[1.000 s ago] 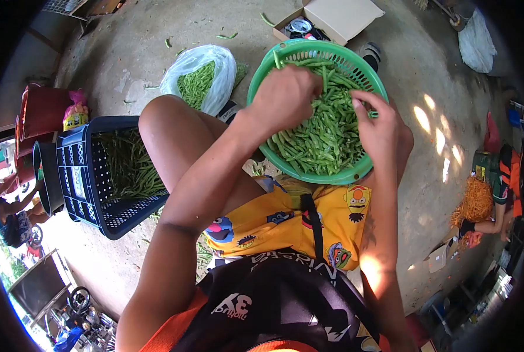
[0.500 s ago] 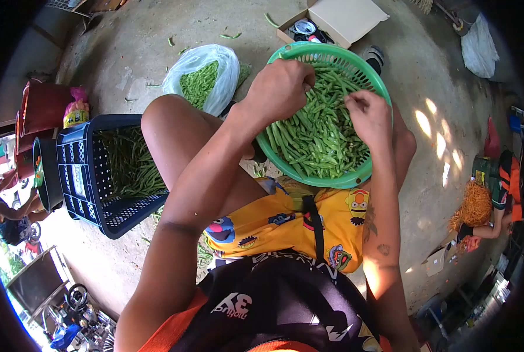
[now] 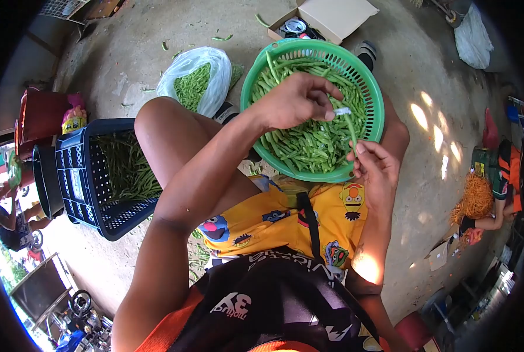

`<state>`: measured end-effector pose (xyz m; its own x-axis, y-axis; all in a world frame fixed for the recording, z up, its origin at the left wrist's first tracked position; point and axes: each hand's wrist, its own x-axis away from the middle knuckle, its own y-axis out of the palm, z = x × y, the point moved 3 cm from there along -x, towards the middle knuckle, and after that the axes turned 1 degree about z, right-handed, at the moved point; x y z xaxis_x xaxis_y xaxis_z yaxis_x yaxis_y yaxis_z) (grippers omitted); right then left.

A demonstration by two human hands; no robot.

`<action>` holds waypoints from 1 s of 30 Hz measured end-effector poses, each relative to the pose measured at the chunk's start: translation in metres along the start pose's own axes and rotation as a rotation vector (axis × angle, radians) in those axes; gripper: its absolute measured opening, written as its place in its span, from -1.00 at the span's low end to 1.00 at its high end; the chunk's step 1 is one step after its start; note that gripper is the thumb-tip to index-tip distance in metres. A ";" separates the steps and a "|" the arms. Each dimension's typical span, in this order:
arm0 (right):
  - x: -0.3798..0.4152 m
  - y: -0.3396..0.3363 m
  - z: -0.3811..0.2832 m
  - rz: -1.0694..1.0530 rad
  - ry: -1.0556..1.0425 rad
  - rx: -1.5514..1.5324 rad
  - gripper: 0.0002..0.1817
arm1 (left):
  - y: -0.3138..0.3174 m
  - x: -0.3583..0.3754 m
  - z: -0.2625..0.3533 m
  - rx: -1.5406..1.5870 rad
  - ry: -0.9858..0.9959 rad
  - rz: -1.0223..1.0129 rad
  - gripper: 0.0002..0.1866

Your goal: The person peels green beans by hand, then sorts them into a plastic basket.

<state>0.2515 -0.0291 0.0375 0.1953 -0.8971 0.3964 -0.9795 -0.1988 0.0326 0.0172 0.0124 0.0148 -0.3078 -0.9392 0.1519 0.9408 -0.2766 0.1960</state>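
Note:
A green plastic basket (image 3: 376, 126) full of cut green bean pieces (image 3: 314, 144) rests between my knees. My left hand (image 3: 300, 102) is above it, thumb and fingers closed on a small white tool (image 3: 342, 111) whose exact kind I cannot make out. The tool touches the upper part of a long green bean (image 3: 352, 130). My right hand (image 3: 376, 167), over the basket's near right rim, pinches the lower end of that bean between thumb and fingers. Longer beans lie at the basket's far left side.
A dark blue crate (image 3: 88, 176) of long beans stands left of my leg. Beyond my knee is a clear plastic bag (image 3: 215, 64) of cut green pieces. An open cardboard box (image 3: 338, 17) lies ahead. Other people work at both edges, one beside an orange heap (image 3: 476, 199).
Both hands have moved apart from the beans' surface. The right hand came nearer to me and now shows a bean; the white tool has come into view at the left fingers.

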 end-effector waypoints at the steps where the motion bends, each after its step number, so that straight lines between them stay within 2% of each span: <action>1: 0.001 0.000 0.002 0.001 -0.044 0.032 -0.79 | 0.004 -0.001 -0.002 0.024 -0.040 -0.046 -0.70; 4: 0.005 0.000 0.004 0.025 -0.092 0.102 -0.79 | 0.012 -0.004 -0.006 0.094 -0.111 -0.091 -0.63; 8: 0.007 -0.001 0.012 0.036 -0.120 0.108 -0.78 | 0.012 -0.004 -0.010 0.154 -0.157 -0.076 -0.63; 14: 0.009 0.000 0.009 0.029 -0.150 0.088 -0.77 | -0.003 -0.007 -0.014 0.056 -0.142 -0.056 -0.72; 20: 0.009 -0.002 0.013 0.062 -0.047 -0.017 -0.79 | 0.002 -0.009 -0.010 0.079 -0.086 -0.047 -0.73; 22: 0.011 -0.009 0.019 0.074 0.000 -0.114 -0.79 | -0.016 -0.012 -0.016 0.090 -0.079 0.086 -0.75; 24: 0.009 -0.011 0.023 0.072 -0.005 -0.123 -0.79 | -0.019 -0.012 -0.012 0.077 -0.075 0.090 -0.73; 26: 0.008 -0.010 0.025 0.075 -0.008 -0.132 -0.79 | -0.004 -0.009 -0.006 0.176 -0.107 0.015 -0.68; 28: 0.008 0.001 0.021 0.090 0.028 -0.120 -0.79 | 0.013 -0.009 -0.007 0.116 -0.119 -0.108 -0.66; 30: 0.006 -0.001 0.023 0.072 0.021 -0.132 -0.79 | 0.017 -0.009 -0.010 0.122 -0.107 -0.091 -0.71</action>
<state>0.2548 -0.0436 0.0187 0.1251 -0.8982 0.4214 -0.9891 -0.0799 0.1234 0.0369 0.0143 0.0073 -0.4106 -0.8826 0.2289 0.8861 -0.3271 0.3285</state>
